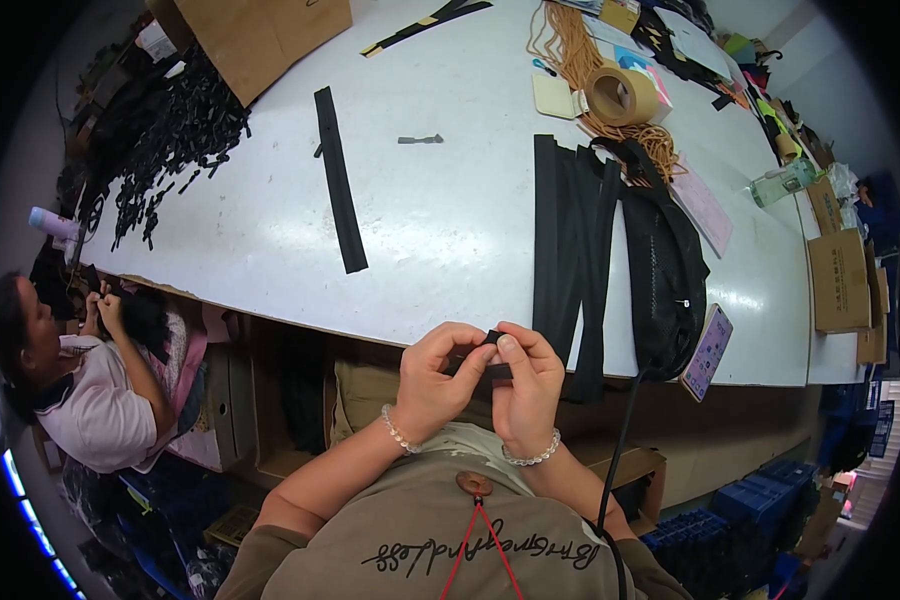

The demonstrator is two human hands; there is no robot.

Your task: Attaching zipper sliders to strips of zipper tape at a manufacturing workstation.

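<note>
My left hand [438, 375] and my right hand [526, 385] meet in front of my chest, just off the table's front edge. Both are closed, with thumbs and fingertips pinching a black zipper strip [497, 371]. Fingers cover most of it, so its full length and fastening are hidden. On the table, right of my hands, several long black zipper strips [560, 240] lie side by side, their ends hanging over the edge. Another black zipper strip [340, 185] lies alone further left, a small pull at its side. Between them sits a small grey zipper pull [421, 139].
A heap of black zipper pulls [185, 125] spreads beside a cardboard box [260, 40] at the far left. A black bag [662, 270] with a cable and a phone [708, 352] are on the right. Behind them stand a tape roll [622, 96] and cord [570, 45]. A co-worker [100, 390] sits left.
</note>
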